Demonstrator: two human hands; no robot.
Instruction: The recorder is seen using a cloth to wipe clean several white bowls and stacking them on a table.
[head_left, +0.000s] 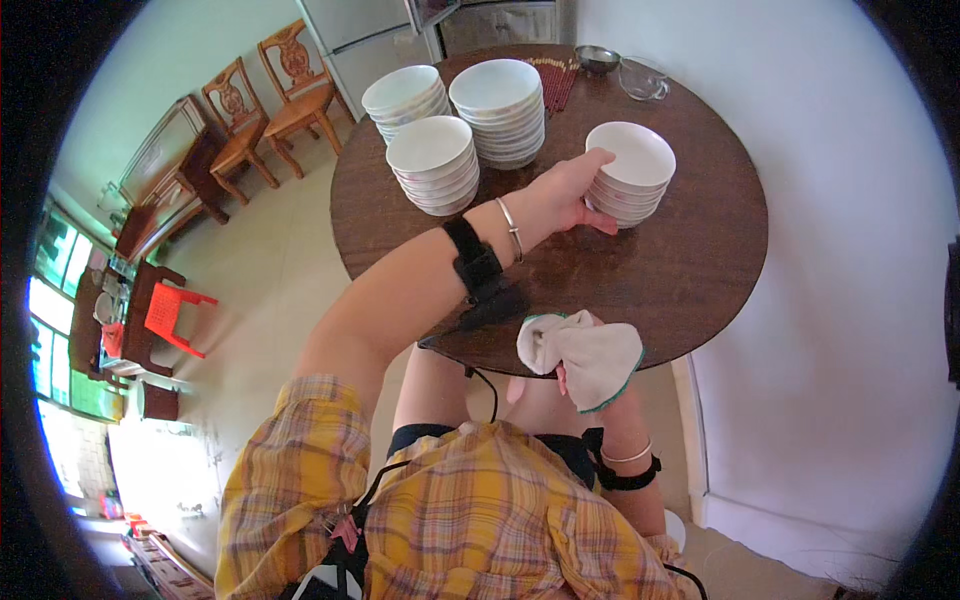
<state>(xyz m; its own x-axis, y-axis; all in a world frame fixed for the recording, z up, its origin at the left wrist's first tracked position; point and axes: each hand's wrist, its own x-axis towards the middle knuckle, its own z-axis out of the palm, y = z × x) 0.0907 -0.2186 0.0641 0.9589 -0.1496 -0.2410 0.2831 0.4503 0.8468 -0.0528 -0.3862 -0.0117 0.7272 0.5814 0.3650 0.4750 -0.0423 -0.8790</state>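
Observation:
My left hand (576, 186) reaches across the round wooden table (675, 262) to a stack of white bowls (631, 161). Its thumb lies at the rim of the top bowl, and the other fingers wrap the stack's left side lower down. This stack stands upright on the right part of the table. Close to my body at the near table edge, my right hand (561, 379) holds a bunched white cloth (604, 360) with green edging. The cloth hides most of that hand's fingers.
Three more bowl stacks stand at the back left: one nearer (433, 165), one tall (498, 112), one farther left (405, 97). Behind them lie several dark red chopsticks (555, 81), a metal bowl (597, 60) and a clear glass jug (643, 79). A white wall (825, 300) borders the right.

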